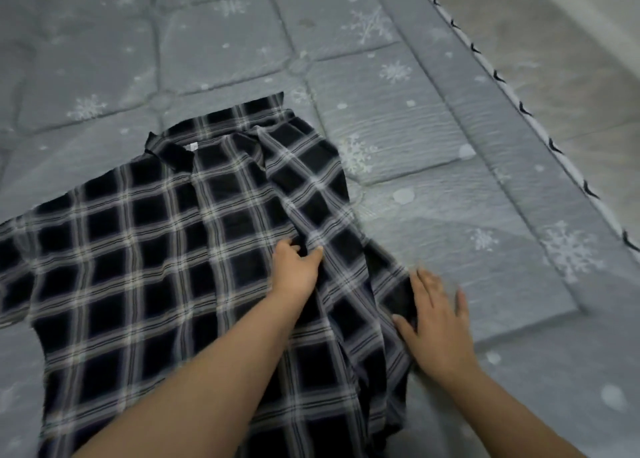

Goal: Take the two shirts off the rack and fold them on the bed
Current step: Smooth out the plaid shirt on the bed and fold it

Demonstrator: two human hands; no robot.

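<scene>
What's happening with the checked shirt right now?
Left hand pinching a fold in the black-and-white checked shirt. Right hand open on its edge. Shirt on grey snowflake quilt, unfolded.

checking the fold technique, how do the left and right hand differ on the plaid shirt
The left hand pinches a fold near the middle of the plaid shirt; the right hand lies with fingers spread at the shirt's right edge, partly over the quilt. The left hand sits farther up the shirt, the right nearer its hem. Both touch the shirt.

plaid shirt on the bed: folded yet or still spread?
Mostly spread: plaid shirt lies flat, only its right side bunched where the left hand pinches it.
</scene>
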